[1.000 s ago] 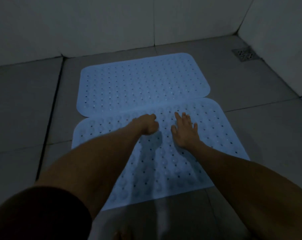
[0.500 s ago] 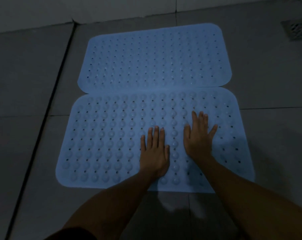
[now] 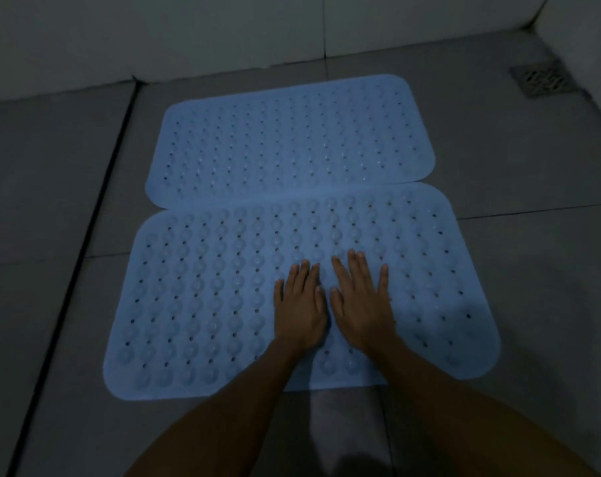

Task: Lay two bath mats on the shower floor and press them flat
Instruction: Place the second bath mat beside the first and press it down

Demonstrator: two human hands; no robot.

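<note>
Two blue bath mats lay side by side on the grey shower floor (image 3: 51, 235). The far mat (image 3: 288, 139) touched the near mat (image 3: 206, 297) along one long edge. The left hand (image 3: 300, 304) and the right hand (image 3: 361, 301) lay flat on the near mat, close together, with fingers (image 3: 355, 266) straight and holding nothing. The mats looked soft, bendy and light. Pushing down with flat palms, from the middle out to the edges, would probably work best.

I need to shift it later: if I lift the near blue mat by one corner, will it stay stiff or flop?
Probably flop: the near mat lies thin and flat under both pressing hands. Its domed bumps look like suction cups, so it may cling to the tile floor first.
</note>
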